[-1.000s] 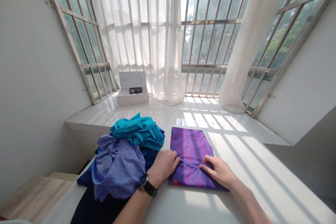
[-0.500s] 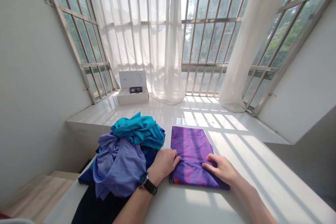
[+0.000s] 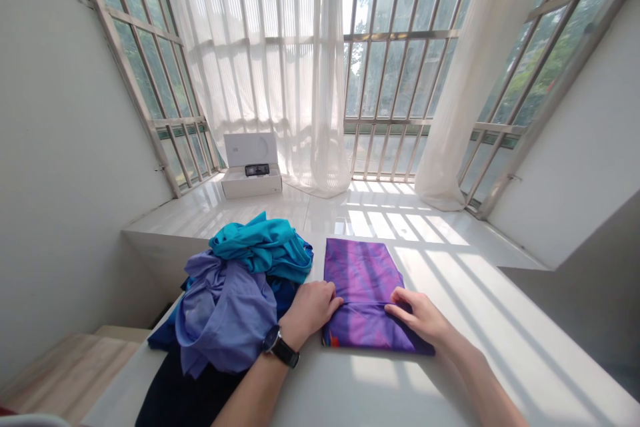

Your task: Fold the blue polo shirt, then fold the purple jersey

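A purple patterned garment (image 3: 361, 272) lies folded into a flat, roughly rectangular shape on the white table. A raised fold runs across it. At the left end of that fold, my left hand (image 3: 316, 303), with a black watch on its wrist, pinches the cloth between thumb and curled fingers. Across from it, my right hand (image 3: 417, 310) grips the fold's right end between thumb and forefinger. Close to my left forearm sits a crumpled pile with a teal garment (image 3: 263, 247) on top, a lavender garment (image 3: 225, 313) in front and a black garment (image 3: 185, 387) below.
An opened white box (image 3: 253, 183) holding a small black device (image 3: 257, 170) stands on the window ledge at the back left. White curtains (image 3: 310, 80) hang before barred windows. Sunlit stripes fall on the table (image 3: 500, 347). Wooden flooring (image 3: 55, 367) shows at the lower left.
Both hands keep their hold on the purple garment, almost unmoved. The whole view has shifted very slightly.
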The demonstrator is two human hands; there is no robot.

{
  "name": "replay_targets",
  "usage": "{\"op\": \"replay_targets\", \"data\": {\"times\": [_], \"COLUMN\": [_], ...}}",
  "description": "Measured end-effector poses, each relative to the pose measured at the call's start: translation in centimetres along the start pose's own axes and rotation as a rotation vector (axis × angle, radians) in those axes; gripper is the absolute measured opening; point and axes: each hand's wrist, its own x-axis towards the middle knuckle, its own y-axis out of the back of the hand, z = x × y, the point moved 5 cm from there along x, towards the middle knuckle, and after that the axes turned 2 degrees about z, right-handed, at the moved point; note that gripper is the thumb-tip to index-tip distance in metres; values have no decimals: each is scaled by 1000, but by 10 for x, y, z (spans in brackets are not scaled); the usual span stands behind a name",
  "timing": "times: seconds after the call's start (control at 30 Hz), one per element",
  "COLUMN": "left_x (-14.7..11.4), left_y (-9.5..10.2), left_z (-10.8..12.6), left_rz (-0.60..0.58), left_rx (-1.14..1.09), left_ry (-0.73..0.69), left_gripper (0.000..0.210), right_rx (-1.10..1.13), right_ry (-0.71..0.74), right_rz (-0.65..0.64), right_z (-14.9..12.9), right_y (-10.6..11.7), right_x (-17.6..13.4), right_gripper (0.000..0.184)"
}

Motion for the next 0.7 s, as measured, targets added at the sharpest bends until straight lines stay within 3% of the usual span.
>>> {"op": "replay_targets", "data": {"times": [0.2,0.33,0.6,0.7], "left_x": [2,2,2,2], "left_y": [-3,-4,-3,-1], "left_z": [-2,-3,-8,-11], "left_rz": [-4,2,28,43], "left_rx": [3,-6,-30,-70], "left_ry": [14,13,-31,-58], "left_gripper": [28,28,31,31], "right_rx": [12,-7,-103,-77], "right_ry": [29,-26,-242,-183], "right_rz": [46,91,540,498], "right_z": [3,5,17,14], "right_y": [-1,4,52,53], "right_x": [2,0,-12,-11], "right_gripper": [30,32,39,40]}}
